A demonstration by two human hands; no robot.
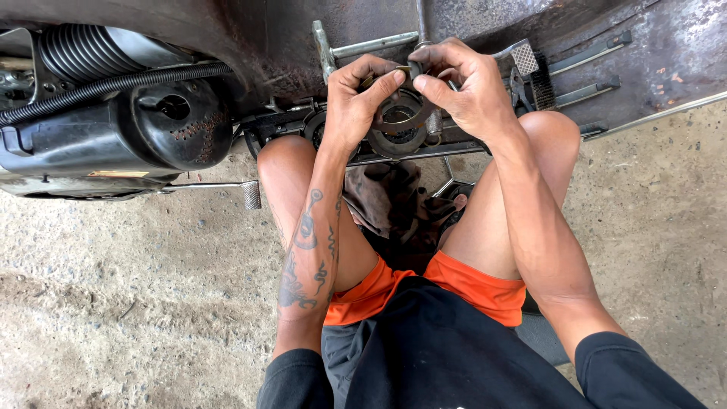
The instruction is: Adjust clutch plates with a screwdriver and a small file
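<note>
Ring-shaped metal part [400, 121], dark and greasy, sits pinched between a seated person's two hands, held up against the round hub [400, 136] low on the underside of a vehicle. Nearest the camera, orange shorts [469, 284] and bare knees frame a dirty rag [394, 201] lying between the legs on the concrete floor [136, 303]. Above it, the left hand [356, 102] curls closed on the ring's left edge with thumb and forefinger, while the right hand [466, 87] grips the right edge from above, fingers bent tight. Seating the ring well probably calls for keeping it square to the hub, pressing evenly from both sides, since a tilted ring could bind. Farther left hang a black plastic housing [166, 125] and a ribbed hose [113, 83]; a foot pedal [250, 193] juts out below, with rusty bodywork [651, 45] beyond.
</note>
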